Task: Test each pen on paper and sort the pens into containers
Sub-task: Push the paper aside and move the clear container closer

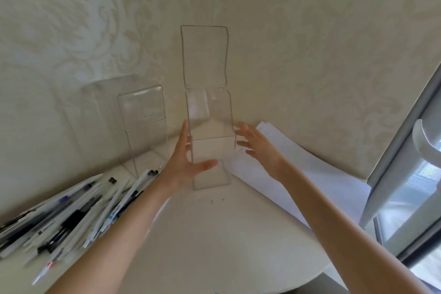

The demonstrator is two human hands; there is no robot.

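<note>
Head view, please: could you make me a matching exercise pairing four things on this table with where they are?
1 pens
2 paper sheets
3 lid-up container
4 other clear container

A between left hand and right hand
B front left, piled
C right side, lying flat
D back left, standing

Pairs: 1-B; 2-C; 3-A; 4-D

There are 2 clear plastic containers: the raised-lid container (207, 112) at 12 o'clock and the other container (143, 114) at 10 o'clock. 2 hands show: the left hand (188, 164) and the right hand (257, 148). 1 heap of pens (71, 219) lies at 8 o'clock, too overlapped to count. 1 paper stack (310, 174) lies at 3 o'clock, sheet count unclear.
</note>
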